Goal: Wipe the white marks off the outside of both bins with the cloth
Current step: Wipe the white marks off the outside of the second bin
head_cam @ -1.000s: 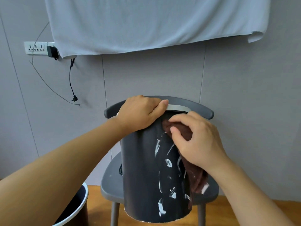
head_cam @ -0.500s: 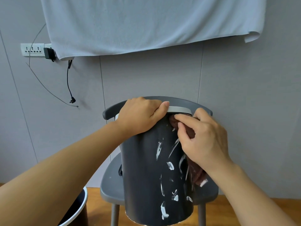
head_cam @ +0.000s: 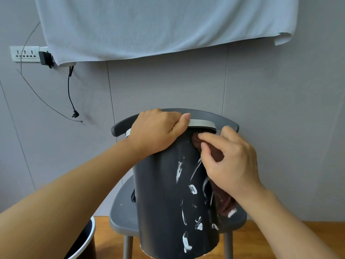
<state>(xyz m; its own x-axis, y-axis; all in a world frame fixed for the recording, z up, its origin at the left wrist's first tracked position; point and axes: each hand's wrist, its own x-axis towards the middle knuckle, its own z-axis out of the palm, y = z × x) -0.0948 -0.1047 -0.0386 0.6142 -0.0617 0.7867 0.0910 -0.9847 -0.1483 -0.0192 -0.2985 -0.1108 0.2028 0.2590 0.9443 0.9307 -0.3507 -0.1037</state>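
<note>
A dark grey bin [head_cam: 160, 193] with a pale rim stands tilted toward me on a grey chair [head_cam: 121, 212]. White marks [head_cam: 192, 189] streak its near side from the middle down to the base. My left hand [head_cam: 158, 131] grips the bin's top rim. My right hand [head_cam: 229, 161] holds a brown cloth [head_cam: 214, 152] and presses it against the bin's upper right side, just under the rim. The cloth's loose end hangs down below my wrist. A second bin [head_cam: 85, 240] with a pale rim shows at the lower left, mostly hidden by my left forearm.
The chair stands against a grey panelled wall. A pale sheet [head_cam: 158, 25] hangs on the wall above. A socket strip [head_cam: 24, 54] with a plug and a dangling black cable [head_cam: 70, 94] is at the upper left. The floor [head_cam: 280, 240] is wood.
My right hand has carried the cloth upward along the bin's right side, from mid-height to just under the rim. My left hand has kept its grip on the rim.
</note>
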